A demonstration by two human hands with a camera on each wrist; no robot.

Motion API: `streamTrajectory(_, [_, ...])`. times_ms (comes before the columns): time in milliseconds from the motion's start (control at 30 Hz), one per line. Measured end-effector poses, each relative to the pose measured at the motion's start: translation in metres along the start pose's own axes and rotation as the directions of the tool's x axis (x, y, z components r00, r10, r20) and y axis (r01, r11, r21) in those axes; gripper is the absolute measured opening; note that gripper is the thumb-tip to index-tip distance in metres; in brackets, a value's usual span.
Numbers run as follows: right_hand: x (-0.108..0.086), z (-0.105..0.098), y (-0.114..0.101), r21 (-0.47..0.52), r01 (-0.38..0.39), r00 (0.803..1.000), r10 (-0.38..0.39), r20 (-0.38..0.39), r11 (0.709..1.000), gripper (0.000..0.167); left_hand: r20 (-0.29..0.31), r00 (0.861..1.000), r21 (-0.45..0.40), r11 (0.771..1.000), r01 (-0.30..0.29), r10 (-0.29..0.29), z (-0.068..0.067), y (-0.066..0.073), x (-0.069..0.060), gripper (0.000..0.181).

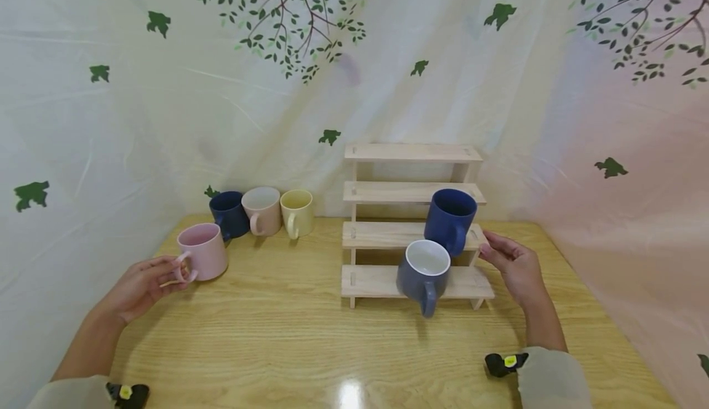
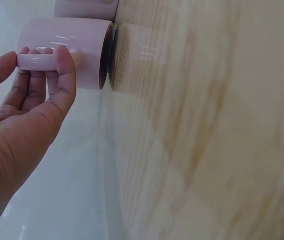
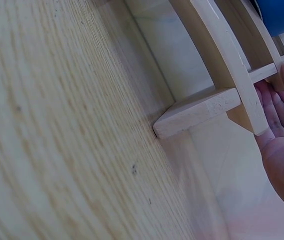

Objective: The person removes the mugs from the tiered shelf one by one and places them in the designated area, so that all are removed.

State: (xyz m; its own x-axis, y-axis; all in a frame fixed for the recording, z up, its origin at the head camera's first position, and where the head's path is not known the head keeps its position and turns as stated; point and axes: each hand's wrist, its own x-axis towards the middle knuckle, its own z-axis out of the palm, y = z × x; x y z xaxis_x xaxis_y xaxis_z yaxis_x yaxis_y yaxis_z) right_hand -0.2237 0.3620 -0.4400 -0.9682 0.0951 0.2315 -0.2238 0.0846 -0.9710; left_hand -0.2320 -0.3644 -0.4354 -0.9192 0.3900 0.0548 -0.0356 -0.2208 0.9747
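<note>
My left hand (image 1: 138,289) pinches the handle of a pink mug (image 1: 207,252) at the table's left side. In the left wrist view the mug (image 2: 89,37) is upright with its base at the wooden tabletop; whether it touches, I cannot tell. My right hand (image 1: 519,267) grips the right end of a stepped wooden shelf (image 1: 382,235) at its second step from the bottom, thumb above and fingers below. On that step stands a blue mug (image 1: 450,215). A grey-blue mug (image 1: 418,277) with a white inside sits on the lowest step, its handle facing me.
Behind the pink mug, a navy mug (image 1: 232,218), a pale pink mug (image 1: 267,212) with a white inside and a yellow mug (image 1: 299,209) stand in a row. A cloth (image 1: 266,120) printed with leaves hangs behind the table (image 1: 277,335).
</note>
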Motion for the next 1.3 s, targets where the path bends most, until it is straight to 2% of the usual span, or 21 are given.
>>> streamTrajectory(333, [0.001,-0.001,0.001,-0.017,-0.019,1.0,0.019,0.0,1.0,0.054,0.039,0.999,0.047,0.998,0.034,-0.035,-0.004,0.001,0.002,0.038])
streamTrajectory(533, [0.0,-0.001,-0.002,-0.036,-0.027,1.0,0.027,0.0,0.999,0.055,0.031,0.997,0.102,0.992,0.07,-0.073,-0.009,0.0,0.003,0.034])
streamTrajectory(867, [0.0,-0.001,-0.001,-0.011,-0.03,1.0,0.03,-0.007,0.999,0.056,0.095,0.99,0.029,0.995,0.098,-0.1,-0.013,0.001,0.002,0.037])
streamTrajectory(1133, [0.001,-0.002,0.001,-0.005,-0.031,0.999,0.031,-0.007,0.999,0.056,0.073,0.989,0.04,0.992,0.124,-0.126,-0.01,0.005,0.001,0.034])
streamTrajectory(1200, [0.0,-0.001,0.0,-0.013,-0.03,1.0,0.03,-0.004,0.999,0.055,0.052,0.988,0.055,0.988,0.143,-0.146,-0.01,0.006,0.0,0.033])
streamTrajectory(1300, [0.0,0.0,0.0,-0.013,-0.026,1.0,0.026,-0.006,1.0,0.055,-0.021,0.984,0.102,0.979,0.177,-0.176,-0.012,0.01,-0.002,0.03])
